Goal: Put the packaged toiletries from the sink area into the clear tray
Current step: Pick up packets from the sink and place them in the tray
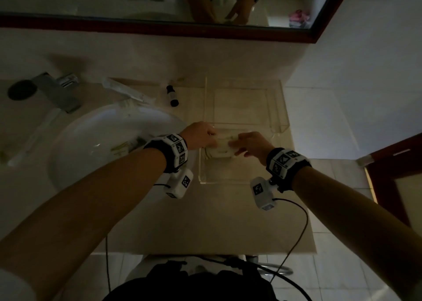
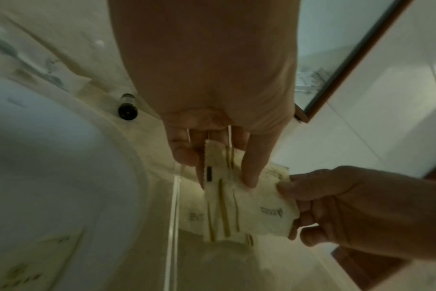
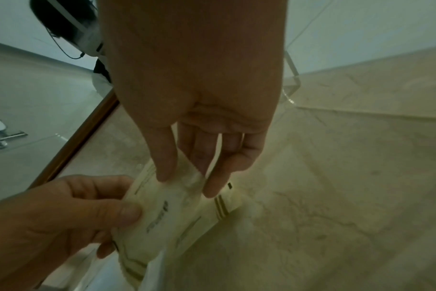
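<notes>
Both my hands hold a small bundle of cream toiletry packets (image 1: 225, 144) over the clear tray (image 1: 282, 118). My left hand (image 1: 206, 138) pinches the bundle's left end between thumb and fingers (image 2: 249, 173). My right hand (image 1: 237, 144) grips its right end. The left wrist view shows the packets (image 2: 236, 206) with gold stripes and dark print, the right hand (image 2: 294, 206) on their edge, and the tray wall (image 2: 173, 206) just left of them. From the right wrist, the right hand (image 3: 187, 181) and the left hand (image 3: 117, 226) both hold the packets (image 3: 174, 212).
A long wrapped packet (image 1: 127, 90) and a small dark bottle (image 1: 172, 95) lie behind the white sink (image 1: 75, 145). More packets (image 1: 123, 146) lie inside the basin, and a long white one (image 1: 34, 138) to its left. A faucet (image 1: 57, 90) stands at back left.
</notes>
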